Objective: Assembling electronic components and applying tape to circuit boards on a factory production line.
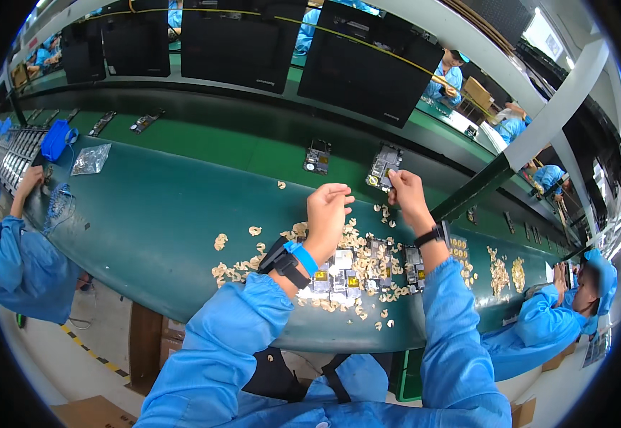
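My right hand (pixel 410 194) pinches the near edge of a phone circuit board (pixel 384 162) in a frame, with a round yellow-rimmed piece at its lower end. It is over the green belt at the far side of the bench. My left hand (pixel 327 220) hovers to the left of it, fingers loosely bent and a little apart, and nothing shows in it. Below both hands, several more circuit boards (pixel 339 277) lie in a row on the green bench mat (pixel 168 207). Many small cream-coloured curled pieces (pixel 371 264) are scattered over and around them.
Another circuit board (pixel 317 157) lies on the green belt (pixel 253 148). At left are a blue bin (pixel 55 140), a clear plastic bag (pixel 91 160) and a co-worker's sleeve (pixel 0 250). Dark monitors (pixel 235 43) hang ahead. A slanted post (pixel 485 185) and another co-worker (pixel 539 317) are at right.
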A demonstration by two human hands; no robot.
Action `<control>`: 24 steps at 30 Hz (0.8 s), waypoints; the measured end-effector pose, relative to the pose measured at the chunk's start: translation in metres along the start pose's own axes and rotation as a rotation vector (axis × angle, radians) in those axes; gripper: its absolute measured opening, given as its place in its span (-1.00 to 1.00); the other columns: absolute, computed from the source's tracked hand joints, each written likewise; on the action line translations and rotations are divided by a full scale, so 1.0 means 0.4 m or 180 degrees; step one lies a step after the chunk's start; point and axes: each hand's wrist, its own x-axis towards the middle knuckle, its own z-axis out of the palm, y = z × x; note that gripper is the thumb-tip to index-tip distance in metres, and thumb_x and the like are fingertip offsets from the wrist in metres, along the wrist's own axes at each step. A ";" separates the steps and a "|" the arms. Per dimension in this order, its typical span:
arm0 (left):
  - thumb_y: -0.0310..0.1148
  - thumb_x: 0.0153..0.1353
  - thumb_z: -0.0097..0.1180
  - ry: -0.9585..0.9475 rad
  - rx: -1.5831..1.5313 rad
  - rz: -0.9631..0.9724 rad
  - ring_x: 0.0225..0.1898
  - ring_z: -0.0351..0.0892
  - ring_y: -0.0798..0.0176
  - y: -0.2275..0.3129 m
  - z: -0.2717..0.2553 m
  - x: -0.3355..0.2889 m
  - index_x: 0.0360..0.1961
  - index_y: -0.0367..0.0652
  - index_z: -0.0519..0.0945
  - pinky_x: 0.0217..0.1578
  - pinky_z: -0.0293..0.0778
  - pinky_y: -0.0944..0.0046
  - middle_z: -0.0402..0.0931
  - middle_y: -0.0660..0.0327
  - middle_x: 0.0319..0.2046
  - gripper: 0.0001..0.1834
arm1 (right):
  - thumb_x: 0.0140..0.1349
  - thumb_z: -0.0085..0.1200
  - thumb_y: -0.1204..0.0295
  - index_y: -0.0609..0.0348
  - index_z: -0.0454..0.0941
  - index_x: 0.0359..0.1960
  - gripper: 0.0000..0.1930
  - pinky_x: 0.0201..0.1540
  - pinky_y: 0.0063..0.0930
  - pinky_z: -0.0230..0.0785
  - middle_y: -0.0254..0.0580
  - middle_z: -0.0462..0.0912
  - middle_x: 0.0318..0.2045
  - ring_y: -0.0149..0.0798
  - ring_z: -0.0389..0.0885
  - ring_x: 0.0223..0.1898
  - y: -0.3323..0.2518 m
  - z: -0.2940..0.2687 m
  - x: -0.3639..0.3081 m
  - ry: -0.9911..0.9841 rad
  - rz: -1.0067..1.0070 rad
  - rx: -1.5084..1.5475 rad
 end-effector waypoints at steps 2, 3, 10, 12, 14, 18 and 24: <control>-0.55 0.41 -0.02 0.0013 0.0002 0.0027 0.00 0.72 0.16 -0.001 0.004 0.001 0.03 -0.36 0.58 -0.09 0.64 0.25 0.66 0.01 0.01 -0.75 | 0.47 0.17 0.29 0.20 0.51 -0.45 -0.68 -0.55 -0.43 0.35 -0.30 0.50 -0.63 -0.38 0.48 -0.62 0.047 -0.026 0.073 -0.0003 0.0253 -0.0357; -0.55 0.41 -0.02 0.0003 -0.0012 0.0022 0.00 0.72 0.16 0.003 0.006 0.002 0.03 -0.36 0.58 -0.09 0.64 0.25 0.66 0.01 0.01 -0.75 | 0.42 0.22 0.28 0.23 0.54 -0.42 -0.69 -0.51 -0.33 0.43 -0.22 0.54 -0.63 -0.26 0.58 -0.59 0.064 -0.039 0.102 -0.0023 0.0371 -0.0512; -0.61 0.36 0.02 0.0212 -0.0038 0.0329 -0.06 0.72 0.18 0.025 0.002 0.017 0.05 -0.38 0.56 -0.13 0.64 0.27 0.65 0.01 0.00 -0.73 | 0.19 0.37 0.17 0.25 0.67 -0.13 -0.61 -0.08 0.02 0.60 0.15 0.76 -0.29 0.30 0.72 -0.19 0.025 0.074 0.134 0.0723 -0.1123 -0.2977; -0.65 0.32 0.02 0.0353 -0.0001 0.0449 -0.11 0.71 0.19 0.025 0.003 0.021 0.13 -0.42 0.50 -0.23 0.66 0.30 0.59 -0.06 0.07 -0.65 | 0.19 0.36 0.10 0.24 0.66 -0.02 -0.52 -0.05 0.02 0.60 0.18 0.76 -0.20 0.28 0.73 -0.14 0.010 0.175 0.144 0.0511 -0.1198 -0.2755; -0.66 0.32 0.00 0.0524 0.0035 0.0426 -0.13 0.71 0.19 0.023 -0.017 0.021 0.16 -0.43 0.47 -0.28 0.67 0.31 0.57 -0.08 0.07 -0.63 | 0.16 0.38 0.08 0.24 0.59 0.12 -0.40 0.02 0.05 0.57 0.22 0.75 -0.14 0.29 0.70 -0.04 -0.006 0.302 0.134 0.0395 -0.1001 -0.2913; -0.64 0.28 0.01 0.0905 0.0050 0.0402 -0.27 0.64 0.26 0.025 0.003 0.033 0.21 -0.48 0.38 -0.44 0.64 0.33 0.50 -0.09 0.03 -0.54 | -0.07 0.51 0.42 0.20 0.41 0.32 -0.17 0.18 -0.03 0.45 0.21 0.64 0.01 0.22 0.58 0.09 0.072 0.359 0.209 0.0670 -0.1097 -0.2124; -0.63 0.25 0.06 0.1096 0.0526 0.0270 -0.28 0.61 0.29 0.022 -0.037 0.042 0.26 -0.46 0.33 -0.48 0.61 0.33 0.47 -0.07 0.06 -0.47 | -0.10 0.37 0.71 0.24 0.45 0.29 -0.22 0.18 -0.17 0.49 0.16 0.62 0.07 0.06 0.62 0.11 0.040 0.414 0.179 0.0945 -0.0238 -0.0472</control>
